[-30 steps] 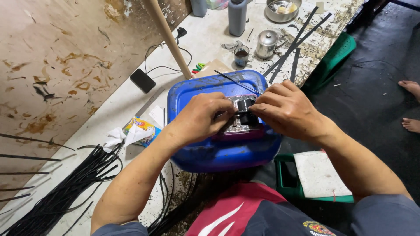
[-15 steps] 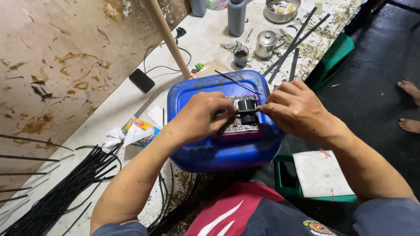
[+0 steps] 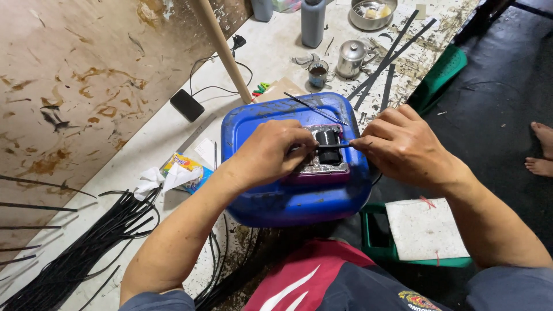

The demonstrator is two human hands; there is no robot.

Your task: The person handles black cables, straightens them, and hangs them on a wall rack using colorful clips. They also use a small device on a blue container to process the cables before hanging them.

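At frame centre, our left hand (image 3: 271,152) pins a black cylinder (image 3: 329,145); our right hand (image 3: 397,144) pinches a thin black strip (image 3: 340,146) over a blue container (image 3: 299,198).

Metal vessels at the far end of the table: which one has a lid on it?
The small shiny pot with a knobbed lid, just right of the open cup of dark liquid. The steel bowl behind it is open, showing its contents.

Blue tub (image 3: 276,201), black roll (image 3: 329,140)

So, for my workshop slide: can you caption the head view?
Both hands, left and right, work a thin black strip at a small black cylinder atop a blue plastic drum.
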